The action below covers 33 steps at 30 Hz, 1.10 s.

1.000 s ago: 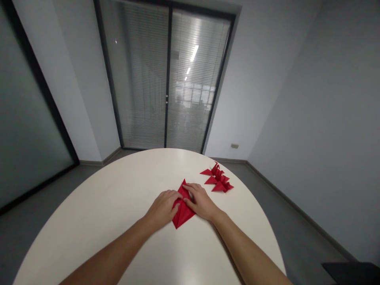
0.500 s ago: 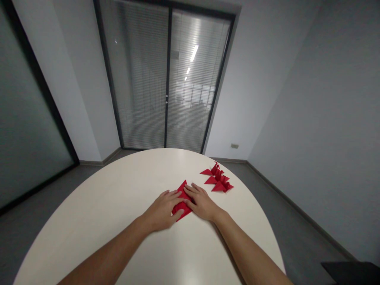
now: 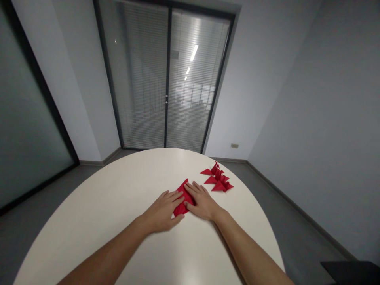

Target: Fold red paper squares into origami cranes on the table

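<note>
A folded piece of red paper lies on the white round table, in front of me. On its left edge my left hand lies flat with the fingers stretched out over the paper. From the other side my right hand rests with fingers spread on the paper's right part. Neither hand is closed round it. Parts of the paper are hidden beneath the fingers. Several red origami cranes stand close together beyond my right hand, near the table's far right edge.
Behind the table stands a glass partition with blinds. A wall socket sits low on the wall at the right. A dark object shows at the lower right, beside the table.
The red paper's lower corner, which stuck out toward me, no longer shows, and the paper looks more compact. My left thumb has shifted slightly; both hands stay nearly in place.
</note>
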{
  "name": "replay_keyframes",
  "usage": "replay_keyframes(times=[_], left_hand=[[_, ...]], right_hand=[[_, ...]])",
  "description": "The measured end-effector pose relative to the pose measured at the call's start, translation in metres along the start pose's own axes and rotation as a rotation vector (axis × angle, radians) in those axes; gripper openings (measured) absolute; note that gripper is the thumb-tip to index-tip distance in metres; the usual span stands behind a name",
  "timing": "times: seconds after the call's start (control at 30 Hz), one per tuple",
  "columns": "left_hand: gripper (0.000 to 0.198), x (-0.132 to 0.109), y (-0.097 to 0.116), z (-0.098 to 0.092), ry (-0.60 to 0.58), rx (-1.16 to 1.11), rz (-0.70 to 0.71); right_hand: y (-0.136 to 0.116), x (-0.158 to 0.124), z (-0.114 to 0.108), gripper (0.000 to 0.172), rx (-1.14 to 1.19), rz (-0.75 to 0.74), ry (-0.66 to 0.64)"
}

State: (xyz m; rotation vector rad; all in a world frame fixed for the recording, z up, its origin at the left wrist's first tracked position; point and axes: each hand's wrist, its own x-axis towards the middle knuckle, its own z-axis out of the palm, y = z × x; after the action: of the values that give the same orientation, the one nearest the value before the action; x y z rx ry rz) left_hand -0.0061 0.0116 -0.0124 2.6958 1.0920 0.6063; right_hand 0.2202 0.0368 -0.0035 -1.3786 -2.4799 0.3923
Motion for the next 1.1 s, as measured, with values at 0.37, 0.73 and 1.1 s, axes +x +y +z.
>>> replay_keyframes(times=[0.37,0.73,1.1], left_hand=[[0.036,0.0038,0.0043,-0.0067,0.006,0.040,0.095],[0.041,0.0027,-0.0012,0.0010,0.050,0.064,0.063],[0.036,0.0032,0.0008,-0.0013,0.074,0.084,0.063]], right_hand=[[-0.0027,0.0003,-0.0030,0.073,-0.036,0.054,-0.035],[0.0042,0.0004,0.0006,0.078,-0.060,0.071,-0.030],[0.0010,-0.0014,-0.0027,0.083,-0.048,0.122,-0.076]])
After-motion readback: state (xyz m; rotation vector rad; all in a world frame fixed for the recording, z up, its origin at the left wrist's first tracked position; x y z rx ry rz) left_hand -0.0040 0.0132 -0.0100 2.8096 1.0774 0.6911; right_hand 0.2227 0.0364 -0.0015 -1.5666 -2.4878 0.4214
